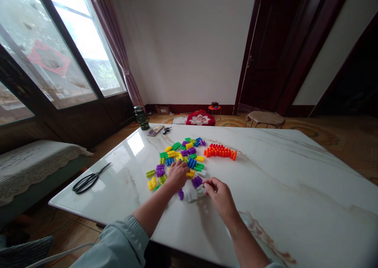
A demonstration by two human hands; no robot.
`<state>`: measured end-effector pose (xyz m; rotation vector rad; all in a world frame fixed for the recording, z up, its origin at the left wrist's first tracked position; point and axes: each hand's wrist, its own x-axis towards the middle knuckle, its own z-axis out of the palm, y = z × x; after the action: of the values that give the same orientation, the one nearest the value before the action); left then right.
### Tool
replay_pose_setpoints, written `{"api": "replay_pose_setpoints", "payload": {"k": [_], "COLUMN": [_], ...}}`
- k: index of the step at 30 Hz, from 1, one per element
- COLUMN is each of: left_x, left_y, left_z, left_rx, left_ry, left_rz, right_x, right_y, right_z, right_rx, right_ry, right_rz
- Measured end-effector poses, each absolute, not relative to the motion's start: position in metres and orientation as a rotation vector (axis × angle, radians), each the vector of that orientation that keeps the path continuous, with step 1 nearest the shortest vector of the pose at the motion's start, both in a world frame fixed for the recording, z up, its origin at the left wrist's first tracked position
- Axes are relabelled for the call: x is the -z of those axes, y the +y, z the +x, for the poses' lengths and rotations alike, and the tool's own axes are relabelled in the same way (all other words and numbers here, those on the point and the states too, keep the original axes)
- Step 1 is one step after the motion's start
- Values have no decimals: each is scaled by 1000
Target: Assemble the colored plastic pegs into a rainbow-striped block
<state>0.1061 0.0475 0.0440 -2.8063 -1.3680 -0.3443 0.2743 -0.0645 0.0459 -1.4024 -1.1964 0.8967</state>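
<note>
Small plastic toy blocks shaped like joined pegs lie in a mixed pile of yellow, green, blue and purple. My left hand reaches over the middle of it, fingers apart and bent down among the pieces beside the blue blocks. My right hand is at the near right edge, thumb and fingertips pinched together. What is between them is too small to make out. White blocks stand just left of those fingertips, with purple blocks behind. Orange blocks are grouped in rows farther back on the right.
The marbled white table carries black-handled scissors on the left. Near its far left corner are a dark canister, a phone and keys. A round stool stands beyond the far edge.
</note>
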Motion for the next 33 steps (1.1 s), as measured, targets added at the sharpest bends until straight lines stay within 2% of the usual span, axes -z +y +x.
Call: {"api": "replay_pose_setpoints", "payload": {"k": [9, 15, 21, 24, 27, 30, 33], "left_x": [-54, -65, -60, -63, -79, -101, -115], "left_y": [38, 11, 0, -1, -13, -41, -75], "left_z": [123, 144, 156, 156, 153, 153, 160], "left_rx": [676, 1007, 1189, 1131, 899, 683, 676], "left_ry": [-1530, -1384, -1293, -1300, -1388, -1500, -1510], "left_rz": [-2792, -2960, -3050, -3091, -3147, -3210, -3279], "right_x": [-39, -42, -40, -38, -34, -27, -11], "right_y": [-60, -58, -58, -56, -51, -44, -34], "right_z": [273, 275, 277, 280, 290, 308, 327], "right_rx": [-891, -1040, -921, -922, -831, -483, -166], "right_ry": [-1049, -869, -901, -923, -978, -1076, -1216], "right_rz": [-1387, -1329, -1321, -1346, -1428, -1572, -1693]}}
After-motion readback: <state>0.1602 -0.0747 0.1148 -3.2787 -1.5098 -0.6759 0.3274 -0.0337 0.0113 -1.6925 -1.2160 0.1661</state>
